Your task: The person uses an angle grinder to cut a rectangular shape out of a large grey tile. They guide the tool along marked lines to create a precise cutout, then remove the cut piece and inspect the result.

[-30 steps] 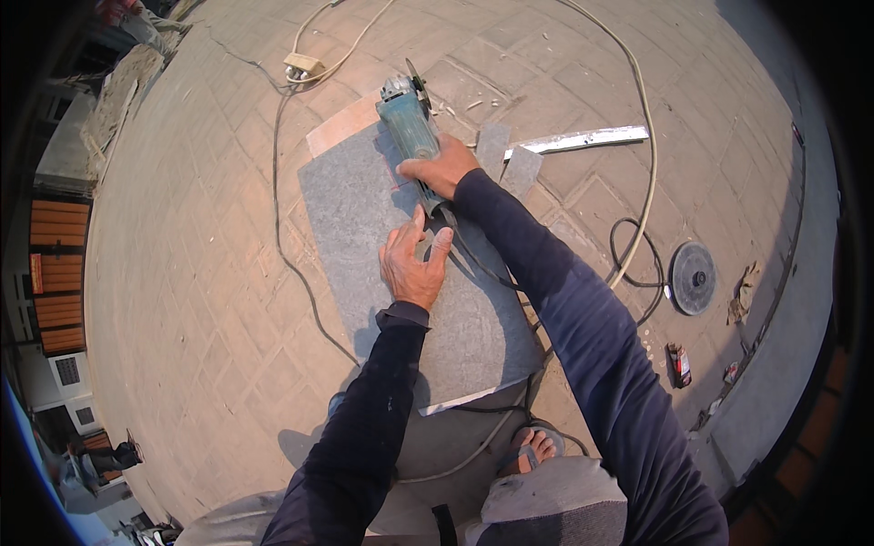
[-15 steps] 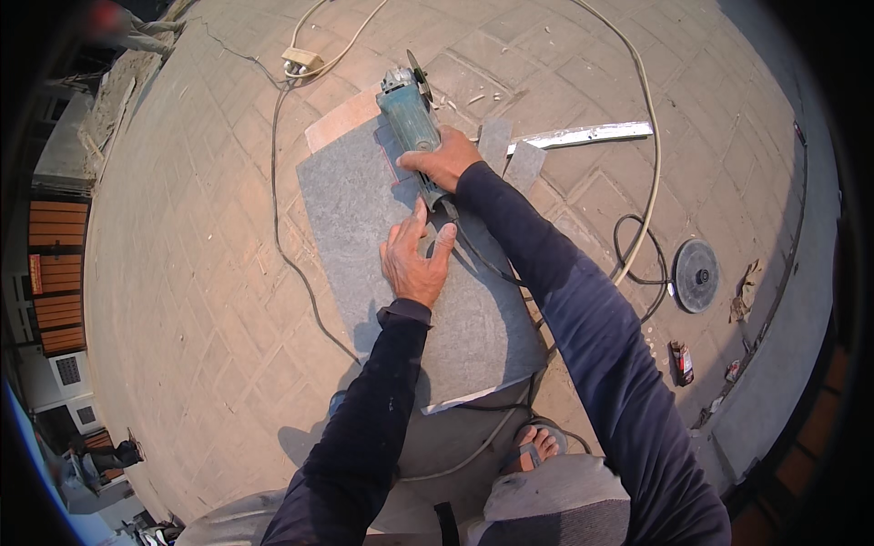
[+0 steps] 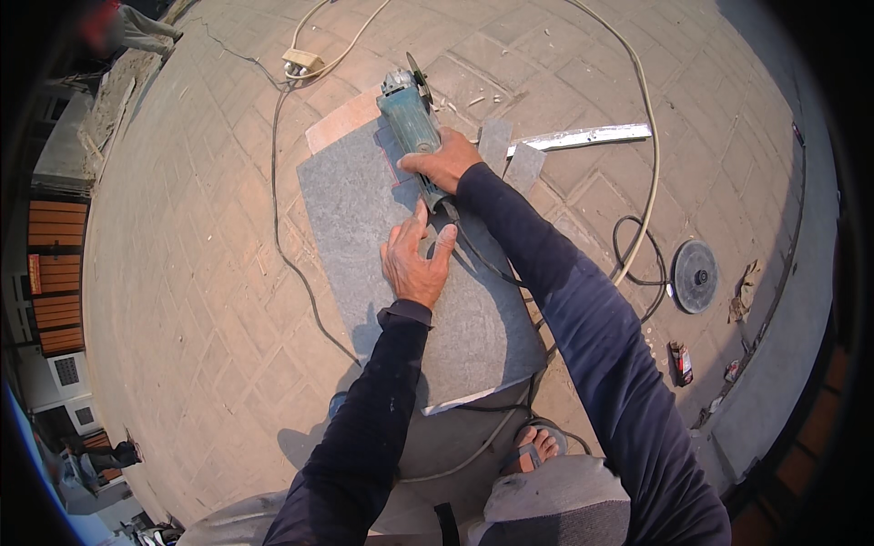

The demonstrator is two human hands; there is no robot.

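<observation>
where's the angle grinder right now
In the head view, the angle grinder is at upper middle, gripped in the right hand over the far part of the grey tile, with the left hand near its rear end.

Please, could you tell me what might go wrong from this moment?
1. No guard shows around the blade, and only the right grip wraps the angle grinder; the left grip is open near its rear end. If it kicked, it could twist away.
2. The dark cord runs over the grey tile, so it might snag.
3. The toes are bare near the tile's lower edge, perhaps exposed to falling pieces.
</observation>
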